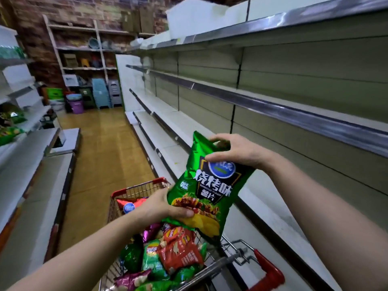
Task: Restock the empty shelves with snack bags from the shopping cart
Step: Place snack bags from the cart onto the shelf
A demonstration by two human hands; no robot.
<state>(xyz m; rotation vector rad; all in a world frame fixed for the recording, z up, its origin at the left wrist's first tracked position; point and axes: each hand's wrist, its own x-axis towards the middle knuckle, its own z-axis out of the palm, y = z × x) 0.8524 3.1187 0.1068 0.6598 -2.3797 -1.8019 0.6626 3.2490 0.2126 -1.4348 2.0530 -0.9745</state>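
Observation:
A large green chip bag hangs upright above the shopping cart, held by both hands. My left hand grips its lower left corner, thumb across the front. My right hand pinches its top edge. The wire cart with red trim holds several snack bags in red, green and purple. Bare white shelves run along the right, right beside the bag.
More shelving lines the left side of the aisle, with a few green packs on it. The wooden floor runs ahead to stacked plastic stools and bins by a brick wall. The cart's red handle is at the lower right.

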